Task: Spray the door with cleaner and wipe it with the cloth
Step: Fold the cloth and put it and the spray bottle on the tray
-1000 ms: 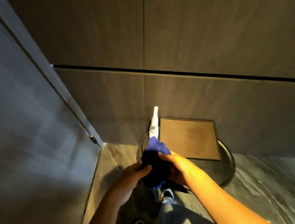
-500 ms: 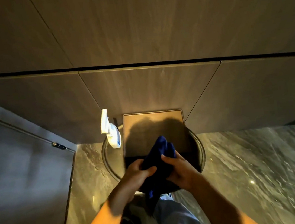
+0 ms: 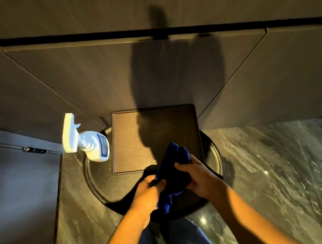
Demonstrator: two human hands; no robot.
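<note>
A dark blue cloth [image 3: 172, 178] is bunched between both my hands above a round black side table [image 3: 94, 175]. My left hand [image 3: 147, 193] grips its lower part and my right hand [image 3: 199, 177] grips its right side. A white spray bottle [image 3: 87, 142] with a blue label stands on the table's left rim, apart from my hands, nozzle pointing left. The grey door [image 3: 14, 198] fills the lower left, with a small latch [image 3: 33, 150] near its edge.
A square brown panel [image 3: 133, 137] lies on the round table. Wood-panelled walls [image 3: 71, 82] with a black groove rise behind it. Marble floor [image 3: 283, 178] spreads to the right and below. My legs in blue trousers [image 3: 179, 240] show at the bottom.
The view has swung right and closer, so the door takes up less of the left. My hands keep working the cloth, shifted slightly right; the bottle stays on the table.
</note>
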